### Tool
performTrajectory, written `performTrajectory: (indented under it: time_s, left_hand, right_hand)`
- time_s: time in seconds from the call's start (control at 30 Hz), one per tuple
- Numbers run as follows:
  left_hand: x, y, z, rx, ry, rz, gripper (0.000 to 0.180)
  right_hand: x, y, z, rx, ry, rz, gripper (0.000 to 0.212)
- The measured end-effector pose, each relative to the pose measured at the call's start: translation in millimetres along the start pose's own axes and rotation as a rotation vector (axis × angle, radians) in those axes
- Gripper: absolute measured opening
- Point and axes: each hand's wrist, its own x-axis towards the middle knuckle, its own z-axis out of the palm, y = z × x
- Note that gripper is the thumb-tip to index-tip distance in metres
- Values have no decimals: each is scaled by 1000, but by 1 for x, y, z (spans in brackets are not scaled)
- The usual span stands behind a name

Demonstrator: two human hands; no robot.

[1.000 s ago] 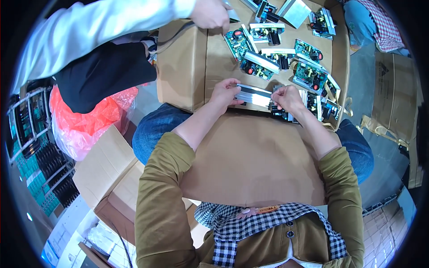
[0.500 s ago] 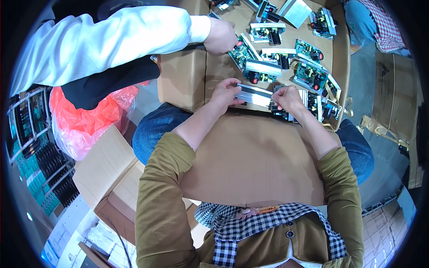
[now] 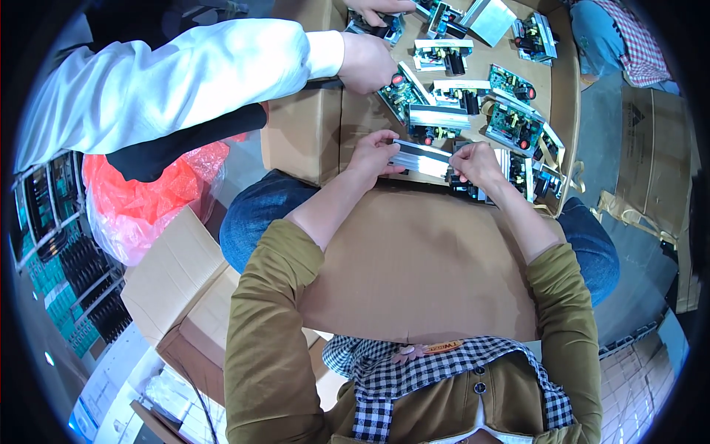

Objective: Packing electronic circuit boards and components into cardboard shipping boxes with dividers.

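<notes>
Between my hands, at the near side of a large cardboard box (image 3: 362,111), is a circuit board with a silver metal heatsink (image 3: 421,160). My left hand (image 3: 375,157) is closed on the heatsink's left end, thumb and fingers on opposite edges. With fingers pinched together, my right hand (image 3: 477,164) is at its right end; what those fingers grip, if anything, is hidden. Just beyond lies another board with a ribbed heatsink (image 3: 439,115). To its right rests a green circuit board (image 3: 513,124) with a red round part.
A co-worker's white sleeve (image 3: 177,74) reaches in from the left, its hand (image 3: 367,62) at a green board (image 3: 403,92). Another hand (image 3: 379,9) touches a board at the far edge. A pink plastic bag (image 3: 163,177) and an open carton (image 3: 181,274) are at left.
The co-worker's other hand has come into view at the far edge of the box. The ribbed-heatsink board beyond my hands has shifted slightly. My own hands stay in place.
</notes>
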Motion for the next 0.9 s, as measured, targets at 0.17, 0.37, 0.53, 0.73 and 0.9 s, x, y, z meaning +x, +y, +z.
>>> performTrajectory:
  time_s: [0.17, 0.37, 0.53, 0.73, 0.9]
  left_hand:
    - [-1, 0, 0, 13, 5, 10, 24]
    - [0, 1, -1, 117, 3, 36, 23]
    - [1, 1, 7, 305, 32, 40, 28]
    - [13, -10, 18, 759, 237, 213, 50]
    - [-11, -1, 34, 1454, 443, 555, 60]
  right_hand:
    - [1, 0, 0, 4, 0, 4, 14]
    - [0, -2, 0, 21, 5, 21, 13]
    - [1, 1, 3, 11, 8, 3, 13]
    - [-2, -7, 3, 24, 13, -16, 12]
    - [2, -1, 0, 9, 18, 17, 13]
